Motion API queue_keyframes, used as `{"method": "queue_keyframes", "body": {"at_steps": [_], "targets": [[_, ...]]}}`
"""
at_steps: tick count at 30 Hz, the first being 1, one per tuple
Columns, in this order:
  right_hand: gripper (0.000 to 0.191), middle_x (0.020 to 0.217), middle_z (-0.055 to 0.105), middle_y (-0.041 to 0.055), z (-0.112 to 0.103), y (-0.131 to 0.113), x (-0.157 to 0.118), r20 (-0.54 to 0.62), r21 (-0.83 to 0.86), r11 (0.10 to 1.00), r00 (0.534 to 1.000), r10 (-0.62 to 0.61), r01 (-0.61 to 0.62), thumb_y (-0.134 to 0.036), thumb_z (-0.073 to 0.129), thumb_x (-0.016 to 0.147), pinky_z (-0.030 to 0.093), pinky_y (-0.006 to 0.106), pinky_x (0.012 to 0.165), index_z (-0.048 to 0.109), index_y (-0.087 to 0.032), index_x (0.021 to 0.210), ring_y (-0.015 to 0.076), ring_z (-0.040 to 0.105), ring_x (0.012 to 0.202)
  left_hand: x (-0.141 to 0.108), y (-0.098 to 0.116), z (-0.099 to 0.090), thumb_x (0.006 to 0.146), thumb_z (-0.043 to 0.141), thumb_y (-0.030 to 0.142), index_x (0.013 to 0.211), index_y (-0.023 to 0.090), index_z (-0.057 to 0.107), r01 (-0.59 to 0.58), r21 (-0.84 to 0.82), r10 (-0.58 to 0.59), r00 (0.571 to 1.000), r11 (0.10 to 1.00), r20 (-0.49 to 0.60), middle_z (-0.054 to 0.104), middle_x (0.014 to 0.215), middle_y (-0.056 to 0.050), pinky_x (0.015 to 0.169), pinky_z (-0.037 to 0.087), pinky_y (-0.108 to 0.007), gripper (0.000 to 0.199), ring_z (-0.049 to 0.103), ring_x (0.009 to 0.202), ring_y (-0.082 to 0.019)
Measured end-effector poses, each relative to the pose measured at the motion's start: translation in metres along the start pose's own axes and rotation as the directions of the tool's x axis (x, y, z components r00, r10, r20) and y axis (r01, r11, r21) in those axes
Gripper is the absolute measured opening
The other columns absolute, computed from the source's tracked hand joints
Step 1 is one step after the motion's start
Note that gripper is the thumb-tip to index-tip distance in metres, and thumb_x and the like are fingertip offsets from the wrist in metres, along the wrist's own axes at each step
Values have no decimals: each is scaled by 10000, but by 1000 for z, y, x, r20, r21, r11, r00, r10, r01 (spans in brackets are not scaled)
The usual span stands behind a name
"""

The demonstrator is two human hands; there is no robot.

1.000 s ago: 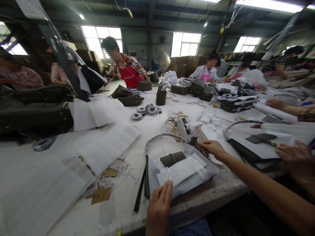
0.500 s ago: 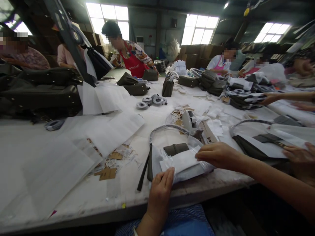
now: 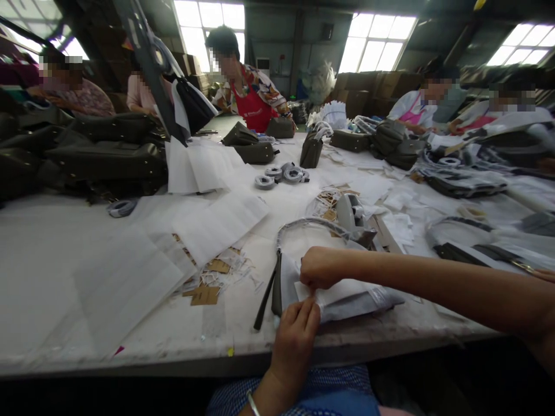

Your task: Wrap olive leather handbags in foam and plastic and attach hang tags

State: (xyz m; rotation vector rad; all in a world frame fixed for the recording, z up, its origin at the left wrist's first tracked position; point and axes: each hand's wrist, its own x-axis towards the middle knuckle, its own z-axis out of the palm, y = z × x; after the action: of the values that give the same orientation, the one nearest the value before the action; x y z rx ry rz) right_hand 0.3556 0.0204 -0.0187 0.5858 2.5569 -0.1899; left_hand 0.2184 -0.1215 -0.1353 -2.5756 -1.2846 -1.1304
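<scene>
A dark handbag [image 3: 276, 289] with a wrapped, arched handle [image 3: 303, 222] lies near the table's front edge, white sheeting over its body. My left hand [image 3: 298, 329] rests on the lower left of this white wrapping [image 3: 347, 300], its fingers closed at the edge. Just above it, my right hand [image 3: 321, 267] is curled over the bag, fingers bent down and meeting my left fingertips. What my right fingers pinch is too small to make out. The bag's dark flap is hidden behind my right hand.
White sheets [image 3: 221, 231] and brown tags [image 3: 204, 295] lie to the left. Behind the bag stands a tape dispenser [image 3: 350, 212]. Grey coils [image 3: 286, 173] and dark bags [image 3: 108, 156] are farther back. Several people work around the table.
My right hand has moved left across the bag, from the right side of the white wrapping to my left fingertips, and has curled. The whole view has shifted slightly.
</scene>
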Motion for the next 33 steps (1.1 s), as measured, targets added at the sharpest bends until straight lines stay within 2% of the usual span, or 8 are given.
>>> {"method": "queue_keyframes", "body": {"at_steps": [3,8,11,15,20,28,33], "targets": [[87,692,736,59,-5,-2,4,33,-30,999,999,-28,29,-297,744,781,269,288,551,792,-233,816,173,607,630,0,-1,3,1038,259,222,1068,171,671,-9,59,15,995,998,-96,723,1131,-65,814,560,-319,416,658,927,-194],[81,670,728,19,-6,5,16,83,-46,999,996,-26,30,-309,767,763,261,284,516,785,-230,760,149,570,570,8,-5,16,1042,300,221,902,197,678,-63,93,87,956,994,-281,754,1069,-28,746,538,-282,404,672,836,-160],[221,568,683,-36,-4,14,29,169,34,998,984,-55,50,-410,815,722,273,270,491,745,-225,625,115,529,487,10,-6,20,1048,317,221,896,186,674,-76,50,88,938,996,-334,769,1008,-1,730,527,-266,389,666,782,-141],[263,455,604,-67,1,26,43,235,154,985,966,-112,76,-418,825,701,286,266,487,721,-223,559,95,474,405,6,-4,15,1050,309,250,993,178,673,-37,12,39,971,999,-234,754,1089,-3,770,547,-280,376,670,854,-152],[275,449,591,-62,6,35,44,201,238,968,971,-126,76,-477,820,683,266,265,497,765,-210,651,83,443,397,1,-3,10,1019,422,214,1090,174,659,-10,-12,9,994,1000,-106,733,1155,-28,810,575,-304,251,667,925,-175],[348,533,635,-17,-6,41,36,56,143,989,998,18,-26,-525,825,659,239,275,546,785,-187,730,97,387,465,0,-2,9,976,516,159,1073,174,658,3,-19,-4,996,1000,-91,728,1174,-27,813,582,-322,173,661,924,-184],[363,619,685,-16,-8,51,34,37,155,987,999,40,-45,-566,774,697,228,266,539,789,-215,787,94,412,479,1,-2,10,960,553,161,1075,180,654,12,-12,-13,996,1000,-89,726,1179,-27,806,587,-320,154,662,930,-183]]}}
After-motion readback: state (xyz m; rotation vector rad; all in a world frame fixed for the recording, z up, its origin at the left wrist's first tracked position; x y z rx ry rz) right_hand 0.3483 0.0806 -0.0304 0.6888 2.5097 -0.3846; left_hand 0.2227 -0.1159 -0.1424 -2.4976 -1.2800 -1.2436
